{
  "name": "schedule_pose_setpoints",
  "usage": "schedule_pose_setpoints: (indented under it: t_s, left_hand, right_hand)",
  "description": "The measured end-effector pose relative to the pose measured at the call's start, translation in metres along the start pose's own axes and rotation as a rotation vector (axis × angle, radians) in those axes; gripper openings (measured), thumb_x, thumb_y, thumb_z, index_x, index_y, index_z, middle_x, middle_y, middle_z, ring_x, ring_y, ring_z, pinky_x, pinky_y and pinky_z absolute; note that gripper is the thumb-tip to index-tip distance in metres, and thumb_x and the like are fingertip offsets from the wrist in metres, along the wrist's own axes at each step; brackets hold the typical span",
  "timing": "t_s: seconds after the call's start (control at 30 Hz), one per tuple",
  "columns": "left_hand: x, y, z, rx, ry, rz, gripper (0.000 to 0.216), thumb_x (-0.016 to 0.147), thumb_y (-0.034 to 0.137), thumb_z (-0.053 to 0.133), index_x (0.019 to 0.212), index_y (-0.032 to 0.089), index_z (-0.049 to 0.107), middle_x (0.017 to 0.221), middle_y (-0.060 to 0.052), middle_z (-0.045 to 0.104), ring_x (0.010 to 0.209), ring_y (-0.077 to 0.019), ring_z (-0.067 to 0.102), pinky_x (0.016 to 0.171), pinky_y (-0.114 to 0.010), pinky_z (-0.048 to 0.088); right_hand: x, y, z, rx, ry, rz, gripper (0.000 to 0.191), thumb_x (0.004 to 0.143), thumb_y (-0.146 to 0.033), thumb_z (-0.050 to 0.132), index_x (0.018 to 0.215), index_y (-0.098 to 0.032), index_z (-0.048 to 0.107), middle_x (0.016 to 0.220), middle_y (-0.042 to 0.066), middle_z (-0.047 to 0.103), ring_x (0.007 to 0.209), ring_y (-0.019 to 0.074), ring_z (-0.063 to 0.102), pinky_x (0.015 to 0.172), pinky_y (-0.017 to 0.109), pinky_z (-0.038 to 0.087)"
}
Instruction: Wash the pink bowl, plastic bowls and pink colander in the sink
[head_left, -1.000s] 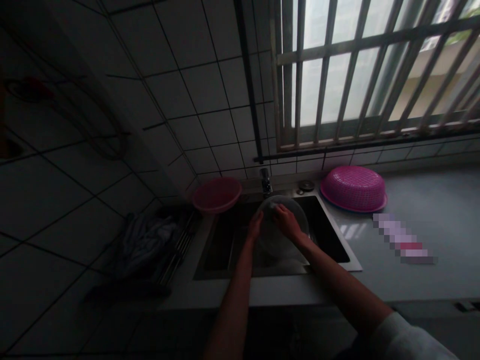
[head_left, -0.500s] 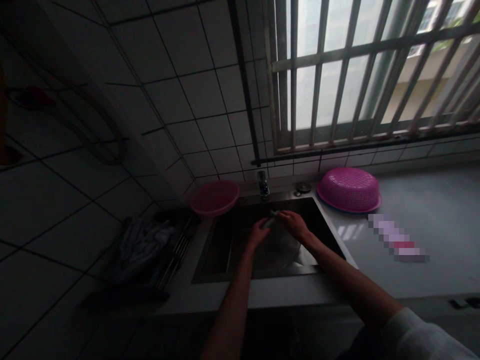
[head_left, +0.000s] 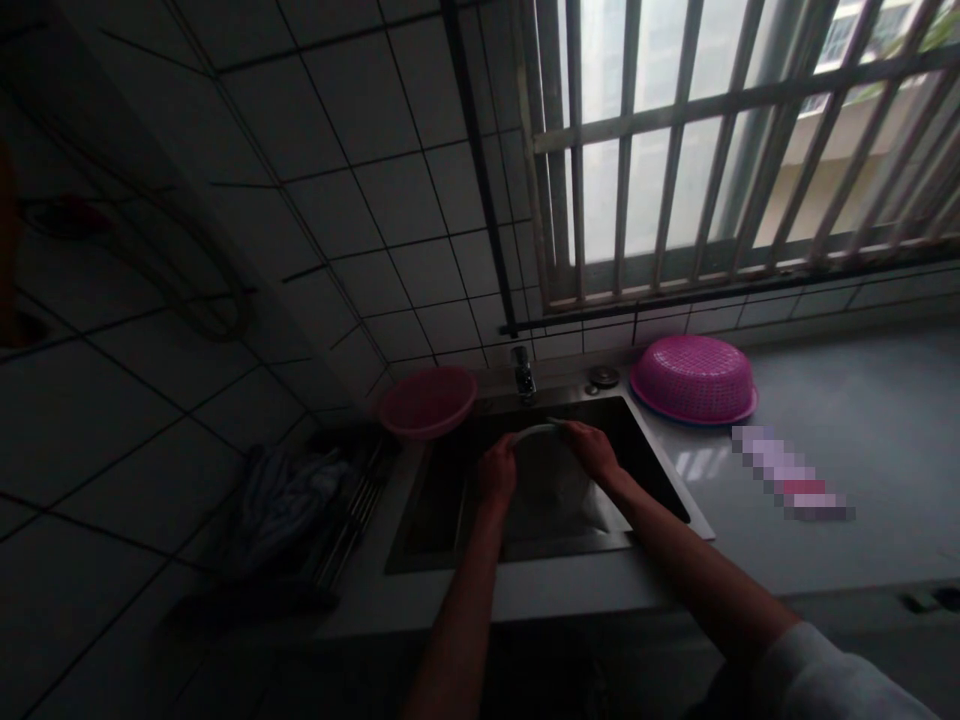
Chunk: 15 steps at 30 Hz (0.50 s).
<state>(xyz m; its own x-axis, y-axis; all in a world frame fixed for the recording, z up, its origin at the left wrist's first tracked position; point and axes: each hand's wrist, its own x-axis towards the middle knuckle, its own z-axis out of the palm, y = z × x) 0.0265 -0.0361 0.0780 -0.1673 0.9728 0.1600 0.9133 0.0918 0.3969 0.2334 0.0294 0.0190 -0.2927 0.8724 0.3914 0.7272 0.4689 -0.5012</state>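
Note:
A round pale plate (head_left: 536, 432) is held on edge over the steel sink (head_left: 660, 470), only its bright rim showing clearly. My left hand (head_left: 498, 470) is closed on the plate's left rim. My right hand (head_left: 592, 448) is closed on its upper right rim. Both forearms reach in from the bottom of the view. The faucet (head_left: 523, 372) stands just behind the plate at the sink's back edge.
A pink basin (head_left: 427, 402) sits at the sink's back left corner. An upturned pink mesh basket (head_left: 694, 378) lies on the grey counter (head_left: 862, 430) to the right. Cloth (head_left: 281, 495) is heaped on a dish rack to the left. Tiled wall and a barred window rise behind.
The plate has turned from facing me to nearly edge-on and dropped lower into the sink. Both hands shifted with it, and my left hand now grips the rim.

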Motion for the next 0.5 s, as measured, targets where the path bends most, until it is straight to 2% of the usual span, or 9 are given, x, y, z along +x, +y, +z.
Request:
schedule_pose_setpoints:
  t_s: [0.1, 0.17, 0.23, 0.4, 0.5]
  left_hand:
    - [0.001, 0.005, 0.005, -0.028, -0.047, 0.047, 0.037, 0.106, 0.023, 0.045, 0.133, 0.033, 0.069, 0.13, -0.004, 0.077, 0.115, -0.0217, 0.074, 0.096, -0.029, 0.052]
    - [0.002, 0.009, 0.008, -0.024, -0.096, 0.097, 0.035, 0.107, 0.026, 0.045, 0.129, 0.033, 0.072, 0.127, -0.004, 0.078, 0.113, -0.0224, 0.075, 0.094, -0.03, 0.053]
    - [0.003, 0.008, 0.009, -0.018, -0.108, 0.105, 0.036, 0.107, 0.026, 0.044, 0.127, 0.033, 0.073, 0.128, -0.004, 0.078, 0.113, -0.0229, 0.075, 0.095, -0.03, 0.052]
    - [0.007, -0.009, 0.005, -0.093, 0.002, -0.036, 0.037, 0.106, 0.025, 0.046, 0.135, 0.033, 0.068, 0.132, -0.004, 0.076, 0.118, -0.0219, 0.072, 0.099, -0.03, 0.051]
    - [0.007, -0.009, 0.009, -0.12, -0.029, -0.002, 0.036, 0.105, 0.027, 0.048, 0.134, 0.033, 0.069, 0.13, -0.003, 0.077, 0.117, -0.0225, 0.073, 0.097, -0.03, 0.052]
  right_hand:
    - [-0.002, -0.007, 0.007, 0.085, 0.051, -0.082, 0.046, 0.097, -0.011, 0.053, 0.138, -0.026, 0.068, 0.134, 0.006, 0.074, 0.116, 0.0213, 0.074, 0.102, 0.034, 0.059]
    - [-0.003, -0.016, 0.013, 0.138, 0.041, -0.194, 0.049, 0.095, -0.009, 0.054, 0.138, -0.027, 0.069, 0.139, 0.005, 0.072, 0.127, 0.0206, 0.069, 0.111, 0.035, 0.054]
    - [-0.003, -0.019, 0.015, 0.171, 0.014, -0.238, 0.052, 0.094, -0.008, 0.054, 0.14, -0.028, 0.068, 0.141, 0.003, 0.071, 0.13, 0.0197, 0.067, 0.113, 0.034, 0.053]
    - [0.0, 0.002, 0.004, 0.14, 0.057, -0.034, 0.055, 0.093, -0.008, 0.057, 0.142, -0.031, 0.067, 0.136, 0.003, 0.074, 0.117, 0.0222, 0.075, 0.104, 0.037, 0.06]
    - [-0.003, -0.001, 0.008, 0.123, 0.08, -0.079, 0.058, 0.092, -0.006, 0.055, 0.143, -0.03, 0.065, 0.141, 0.003, 0.071, 0.124, 0.0231, 0.071, 0.108, 0.04, 0.059]
